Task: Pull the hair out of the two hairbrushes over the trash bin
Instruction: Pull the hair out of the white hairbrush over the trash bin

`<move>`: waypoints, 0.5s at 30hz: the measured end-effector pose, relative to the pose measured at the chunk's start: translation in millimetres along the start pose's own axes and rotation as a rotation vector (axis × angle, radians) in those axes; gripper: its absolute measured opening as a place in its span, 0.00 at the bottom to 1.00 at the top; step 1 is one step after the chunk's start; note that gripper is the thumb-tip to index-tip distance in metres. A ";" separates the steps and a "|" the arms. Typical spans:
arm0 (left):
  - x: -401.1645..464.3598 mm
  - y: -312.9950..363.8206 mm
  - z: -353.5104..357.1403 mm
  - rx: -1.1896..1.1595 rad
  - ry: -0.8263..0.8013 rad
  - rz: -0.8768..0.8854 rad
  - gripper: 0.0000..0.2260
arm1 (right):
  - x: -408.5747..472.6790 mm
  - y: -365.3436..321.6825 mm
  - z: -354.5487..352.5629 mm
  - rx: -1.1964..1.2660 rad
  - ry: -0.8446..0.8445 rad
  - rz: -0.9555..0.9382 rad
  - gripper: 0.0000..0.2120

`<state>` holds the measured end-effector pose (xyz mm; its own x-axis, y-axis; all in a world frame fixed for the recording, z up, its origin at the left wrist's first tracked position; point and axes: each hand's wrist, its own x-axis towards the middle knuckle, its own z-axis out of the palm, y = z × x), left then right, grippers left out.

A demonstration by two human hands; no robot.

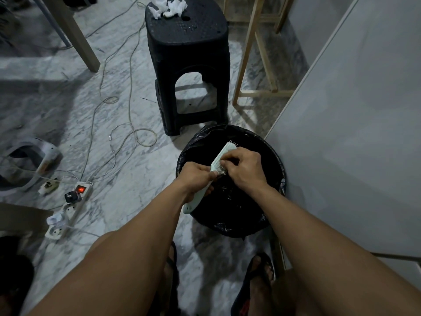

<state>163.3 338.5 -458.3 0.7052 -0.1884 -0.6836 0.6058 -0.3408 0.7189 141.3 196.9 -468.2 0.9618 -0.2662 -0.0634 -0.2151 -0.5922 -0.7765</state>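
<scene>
Both hands work over the trash bin (230, 224), a round bin lined with a black plastic bag standing on the marble floor (127, 179). Left hand (196, 179) is closed around the handle of one pale green hairbrush (218, 160), holding it tilted with the head pointing away from the person and the bristles facing right. Right hand (245, 169) is curled against the bristle side of the head, fingertips (224, 162) pinched in among the bristles (whether any hair is caught between them cannot be made out). Only one hairbrush is in view; its handle end projects past the near-left rim of the bin.

Surroundings: one black plastic stool (189, 71) stands just beyond the far rim of the bin, with crumpled white tissues (169, 8) at the far edge of its seat. One white cabinet panel (355, 124) rises close beside the right rim. One wooden frame (257, 65) stands to the right of the stool. One white power strip (70, 208), its switch lit red, lies on the floor well left of the bin among loose cables (127, 124). Two feet in dark sandals (259, 279) stand at the near side.
</scene>
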 end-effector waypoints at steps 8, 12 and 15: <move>1.9 0.8 -0.5 -0.020 0.007 -0.021 0.09 | 11.5 10.1 -13.4 0.031 0.254 0.336 0.05; 2.8 1.7 -0.8 -0.006 0.017 -0.027 0.08 | 13.7 14.5 -15.9 0.050 0.191 0.318 0.04; 1.1 2.7 0.2 0.004 0.020 -0.024 0.06 | 7.4 10.7 -10.5 0.117 0.051 0.206 0.11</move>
<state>165.6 337.1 -457.2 0.6977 -0.1621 -0.6978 0.6211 -0.3486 0.7019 144.4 180.7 -470.4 0.8891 -0.4125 -0.1986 -0.3821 -0.4297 -0.8181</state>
